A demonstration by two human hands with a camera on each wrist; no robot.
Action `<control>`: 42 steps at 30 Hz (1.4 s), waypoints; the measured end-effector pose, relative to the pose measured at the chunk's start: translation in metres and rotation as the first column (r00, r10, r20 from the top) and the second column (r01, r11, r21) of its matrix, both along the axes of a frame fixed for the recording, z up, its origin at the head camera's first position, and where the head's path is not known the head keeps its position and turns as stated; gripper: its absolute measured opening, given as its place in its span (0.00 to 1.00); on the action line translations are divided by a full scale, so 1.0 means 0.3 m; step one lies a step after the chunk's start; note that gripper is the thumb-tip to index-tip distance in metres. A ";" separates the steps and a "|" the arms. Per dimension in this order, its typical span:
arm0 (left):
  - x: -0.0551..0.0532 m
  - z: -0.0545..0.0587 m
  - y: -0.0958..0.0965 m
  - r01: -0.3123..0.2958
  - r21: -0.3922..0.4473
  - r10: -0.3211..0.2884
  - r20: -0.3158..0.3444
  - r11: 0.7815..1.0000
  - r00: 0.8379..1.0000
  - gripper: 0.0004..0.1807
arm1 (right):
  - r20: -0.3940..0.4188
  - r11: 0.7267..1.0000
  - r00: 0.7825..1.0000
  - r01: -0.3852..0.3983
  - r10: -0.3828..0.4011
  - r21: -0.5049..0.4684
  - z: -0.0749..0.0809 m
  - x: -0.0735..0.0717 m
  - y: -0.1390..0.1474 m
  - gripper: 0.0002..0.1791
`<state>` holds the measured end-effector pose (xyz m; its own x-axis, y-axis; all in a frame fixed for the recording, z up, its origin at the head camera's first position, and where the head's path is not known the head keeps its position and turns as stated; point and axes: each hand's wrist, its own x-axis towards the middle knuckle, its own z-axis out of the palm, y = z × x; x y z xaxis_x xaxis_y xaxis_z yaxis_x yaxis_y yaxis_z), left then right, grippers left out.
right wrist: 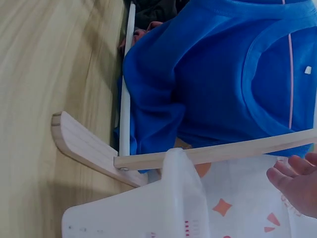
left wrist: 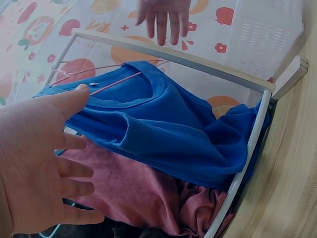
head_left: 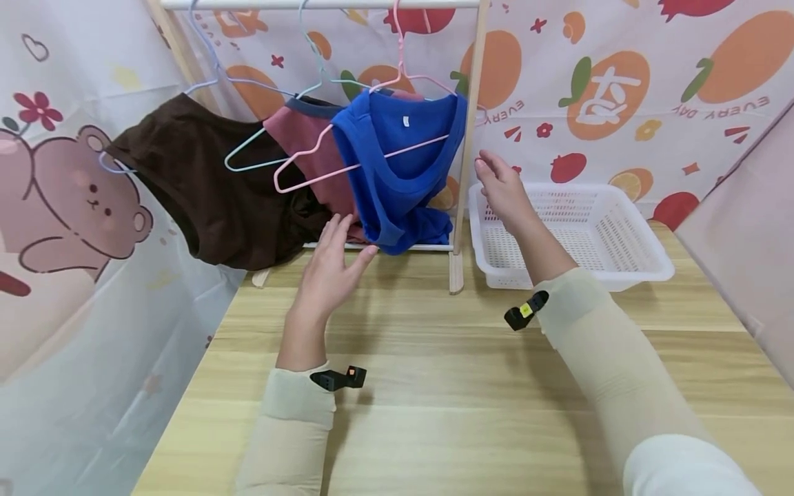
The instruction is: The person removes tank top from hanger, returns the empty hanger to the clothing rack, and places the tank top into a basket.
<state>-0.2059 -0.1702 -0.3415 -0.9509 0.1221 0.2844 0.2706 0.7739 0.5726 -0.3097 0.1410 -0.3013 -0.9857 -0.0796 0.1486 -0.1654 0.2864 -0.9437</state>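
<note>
A blue garment (head_left: 397, 196) hangs by one side on a pink hanger (head_left: 400, 48), whose other arm sticks out bare to the left. Low in front of the clothes is my left hand (head_left: 329, 272), fingers extended, holding nothing. In the left wrist view its thumb overlaps the blue neckline. My right hand (head_left: 505, 193), also holding nothing, is raised just right of the rack's wooden post (head_left: 473, 103), its fingers loosely bent. Behind the blue one hang a dusty-pink garment (head_left: 316, 165) on a mint hanger (head_left: 256, 164) and a dark brown garment (head_left: 214, 179) on a lavender hanger (head_left: 214, 81).
A white perforated plastic basket (head_left: 639, 272) stands on the wooden table (head_left: 434, 386) to the right of the rack, beneath my right forearm. The rack's foot (head_left: 455, 272) juts toward me. A fruit-print curtain (head_left: 620, 158) covers the back.
</note>
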 end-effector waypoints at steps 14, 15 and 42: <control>0.027 -0.007 0.080 0.021 0.018 -0.017 -0.187 1.000 0.982 0.31 | -0.088 0.997 0.996 0.038 -0.033 0.060 -0.017 -0.113 -0.025 0.31; 0.027 -0.005 0.088 0.018 0.021 -0.014 -0.198 1.000 0.980 0.30 | -0.095 0.998 0.995 0.034 -0.029 0.052 -0.019 -0.116 -0.025 0.29; -0.053 0.585 0.222 0.134 -0.021 -0.132 -0.390 0.991 0.911 0.19 | -0.104 0.996 0.994 -0.016 0.025 0.085 -0.027 -0.150 -0.034 0.27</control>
